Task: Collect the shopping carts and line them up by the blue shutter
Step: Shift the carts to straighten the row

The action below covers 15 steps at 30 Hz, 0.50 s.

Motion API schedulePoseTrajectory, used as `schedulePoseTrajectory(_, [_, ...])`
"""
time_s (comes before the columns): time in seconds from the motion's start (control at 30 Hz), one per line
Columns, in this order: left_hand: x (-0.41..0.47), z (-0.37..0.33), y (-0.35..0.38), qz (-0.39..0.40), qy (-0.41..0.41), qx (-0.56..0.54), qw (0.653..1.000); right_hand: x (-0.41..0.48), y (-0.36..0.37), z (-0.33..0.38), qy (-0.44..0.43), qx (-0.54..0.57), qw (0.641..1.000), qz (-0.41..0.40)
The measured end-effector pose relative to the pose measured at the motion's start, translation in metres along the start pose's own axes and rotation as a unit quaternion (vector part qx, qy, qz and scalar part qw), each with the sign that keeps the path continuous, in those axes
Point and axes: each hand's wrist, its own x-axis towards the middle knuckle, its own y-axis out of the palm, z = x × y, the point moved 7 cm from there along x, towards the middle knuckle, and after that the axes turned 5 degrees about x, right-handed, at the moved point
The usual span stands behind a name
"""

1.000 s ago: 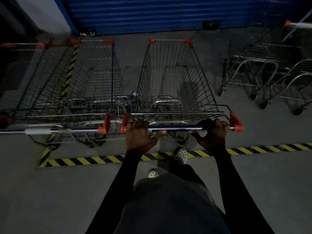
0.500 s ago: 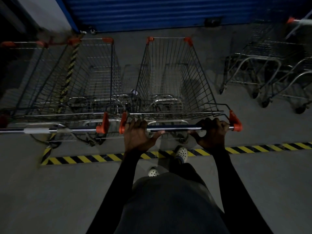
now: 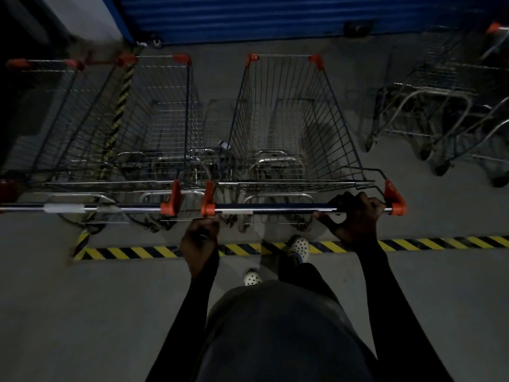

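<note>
The right hand point(image 3: 355, 216) is wrapped round the handle point(image 3: 289, 208) of the cart point(image 3: 292, 128), near its right orange end. The left hand point(image 3: 199, 238) sits just under the bar's left end, fingers curled; I can't tell if it grips. The cart stands nose toward the shutter point(image 3: 275, 15), just beside a second cart point(image 3: 154, 119) on its left, beyond the tape point(image 3: 440, 242).

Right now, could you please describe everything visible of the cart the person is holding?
The cart is an empty wire basket with orange corner caps, upright, nose toward the blue shutter, beside another cart. The right hand grips its handle bar near the right orange end; the left hand sits below it, grip unclear.
</note>
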Motion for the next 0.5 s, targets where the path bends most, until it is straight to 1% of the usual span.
schedulePoseTrajectory(0.03, [0.006, 0.021, -0.002, -0.024, -0.138, -0.088, 0.986, 0.001, 0.000, 0.001, 0.002, -0.005, 1.000, 0.003])
schedulePoseTrajectory(0.07, [0.017, 0.041, 0.000, -0.028, -0.229, -0.161, 0.960, 0.001, -0.001, 0.002, 0.005, -0.007, 1.000, 0.004])
schedulePoseTrajectory(0.1, [0.030, 0.051, 0.009, 0.022, -0.268, -0.238, 0.933, 0.002, -0.001, 0.002, 0.008, -0.007, 1.000, 0.003])
schedulePoseTrajectory(0.13, [0.047, 0.060, 0.013, 0.065, -0.255, -0.304, 0.916, 0.002, -0.001, 0.003, 0.008, -0.010, 1.000, -0.001])
schedulePoseTrajectory(0.17, [0.063, 0.063, 0.010, 0.082, -0.213, -0.368, 0.901, 0.002, -0.001, 0.004, 0.006, -0.014, 1.000, -0.007])
schedulePoseTrajectory(0.2, [0.073, 0.079, 0.015, 0.100, -0.216, -0.429, 0.871, 0.001, 0.000, 0.006, 0.003, -0.019, 1.000, -0.013])
schedulePoseTrajectory(0.27, [0.070, 0.066, 0.023, 0.061, -0.269, -0.420, 0.864, 0.001, -0.001, 0.006, 0.005, -0.025, 1.000, -0.018])
schedulePoseTrajectory(0.3, [0.062, 0.042, 0.029, 0.032, -0.281, -0.444, 0.850, 0.001, -0.001, 0.006, 0.005, -0.026, 0.999, -0.019])
schedulePoseTrajectory(0.33, [0.053, 0.024, 0.031, -0.041, -0.260, -0.440, 0.859, 0.001, -0.001, 0.006, 0.005, -0.028, 0.999, -0.020])
schedulePoseTrajectory(0.37, [0.039, 0.008, 0.028, -0.117, -0.223, -0.405, 0.879, 0.000, 0.000, 0.005, 0.005, -0.032, 0.999, -0.020])
schedulePoseTrajectory(0.4, [0.026, -0.011, 0.026, -0.166, -0.176, -0.332, 0.912, 0.000, 0.001, 0.005, 0.008, -0.036, 0.999, -0.020])
schedulePoseTrajectory(0.43, [0.017, -0.030, 0.024, -0.180, -0.108, -0.244, 0.947, 0.000, 0.002, 0.004, 0.011, -0.037, 0.999, -0.018])
schedulePoseTrajectory(0.47, [0.012, -0.040, 0.025, -0.157, -0.002, -0.136, 0.978, 0.000, 0.002, 0.004, 0.015, -0.036, 0.999, -0.015])
schedulePoseTrajectory(0.5, [0.007, -0.052, 0.034, -0.096, 0.117, 0.016, 0.988, 0.000, 0.002, 0.004, 0.018, -0.033, 0.999, -0.014])
